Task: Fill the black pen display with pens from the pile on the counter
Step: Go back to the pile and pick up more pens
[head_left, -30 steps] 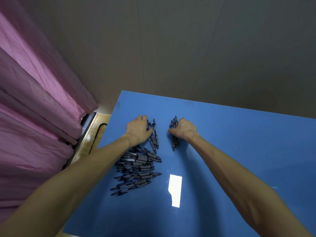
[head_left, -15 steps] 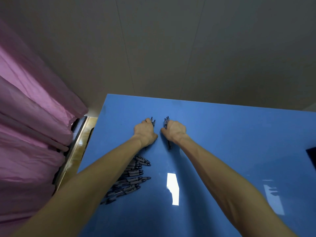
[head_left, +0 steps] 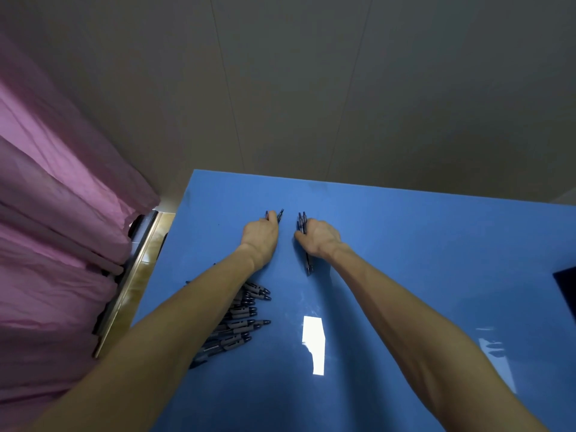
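Our left hand (head_left: pixel 261 237) curls around a few pens (head_left: pixel 280 214) far out on the blue counter (head_left: pixel 405 244), and our right hand (head_left: pixel 318 236) grips its own bundle of pens (head_left: pixel 307 260) just beside it. The pile (head_left: pixel 241 319) lies nearer us under our left forearm, and a dark corner (head_left: pixel 565 291) at the right edge may be the display.

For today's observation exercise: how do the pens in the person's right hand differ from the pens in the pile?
The pens in the right hand are gripped as a bundle pointing away; the pile lies loose, tips pointing right. The bundle is few; the pile is many, partly hidden under the left forearm. Both are dark pens on the blue counter.
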Demonstrator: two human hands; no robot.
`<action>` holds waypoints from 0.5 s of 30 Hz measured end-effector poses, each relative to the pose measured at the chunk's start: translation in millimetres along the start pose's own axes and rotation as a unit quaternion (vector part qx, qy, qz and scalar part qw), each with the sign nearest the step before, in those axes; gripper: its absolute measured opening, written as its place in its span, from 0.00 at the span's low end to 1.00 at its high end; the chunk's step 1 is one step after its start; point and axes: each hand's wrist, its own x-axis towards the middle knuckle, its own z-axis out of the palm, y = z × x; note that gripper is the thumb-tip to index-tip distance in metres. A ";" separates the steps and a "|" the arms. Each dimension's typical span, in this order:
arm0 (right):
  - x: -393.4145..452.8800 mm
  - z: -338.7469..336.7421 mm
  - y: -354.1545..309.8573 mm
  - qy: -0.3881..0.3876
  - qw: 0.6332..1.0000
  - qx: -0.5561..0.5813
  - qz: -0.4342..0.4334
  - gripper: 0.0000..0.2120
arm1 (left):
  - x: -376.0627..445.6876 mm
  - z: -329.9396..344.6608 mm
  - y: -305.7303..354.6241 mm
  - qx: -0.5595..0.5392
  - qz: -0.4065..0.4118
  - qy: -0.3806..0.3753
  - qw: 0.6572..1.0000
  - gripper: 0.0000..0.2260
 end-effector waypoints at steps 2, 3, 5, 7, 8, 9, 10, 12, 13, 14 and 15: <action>-1.3 0.3 0.7 -0.003 1.000 0.004 0.000 0.15 | 0.2 2.5 -8.3 -0.089 -0.003 0.003 0.996 0.16; -2.0 0.0 0.7 -0.004 1.000 0.003 -0.002 0.14 | 0.2 2.6 -12.1 -0.148 -0.012 0.002 0.989 0.16; -3.3 -0.5 0.8 -0.002 1.000 0.003 -0.007 0.11 | -1.0 1.3 -19.1 -0.230 -0.025 0.002 0.973 0.14; -5.0 -2.2 1.8 0.002 1.000 0.007 -0.011 0.09 | -3.4 -4.0 -24.7 -0.260 -0.025 0.013 0.965 0.11; -7.0 -3.6 2.6 0.006 1.000 0.008 -0.013 0.10 | -5.3 -8.3 -27.2 -0.273 -0.030 0.019 0.961 0.10; -9.2 -5.4 3.4 0.013 1.000 0.007 -0.015 0.10 | -6.3 -11.7 -30.2 -0.289 -0.036 0.025 0.956 0.09; -11.3 -6.7 4.5 0.020 1.000 0.009 -0.018 0.11 | -6.9 -15.0 -32.6 -0.310 -0.042 0.018 0.950 0.08; -16.4 -9.7 6.2 0.034 0.999 0.016 -0.023 0.12 | -8.2 -21.2 -36.6 -0.389 -0.035 -0.020 0.920 0.05; -19.0 -11.3 6.7 0.039 0.999 0.019 -0.026 0.13 | -10.6 -25.2 -38.4 -0.449 -0.018 -0.045 0.892 0.03; -21.9 -13.0 7.0 0.042 0.998 0.024 -0.027 0.15 | -14.8 -31.4 -39.0 -0.494 -0.005 -0.064 0.867 0.08; -24.9 -15.1 7.0 0.042 0.998 0.034 -0.027 0.16 | -18.9 -37.2 -40.4 -0.516 0.005 -0.067 0.854 0.12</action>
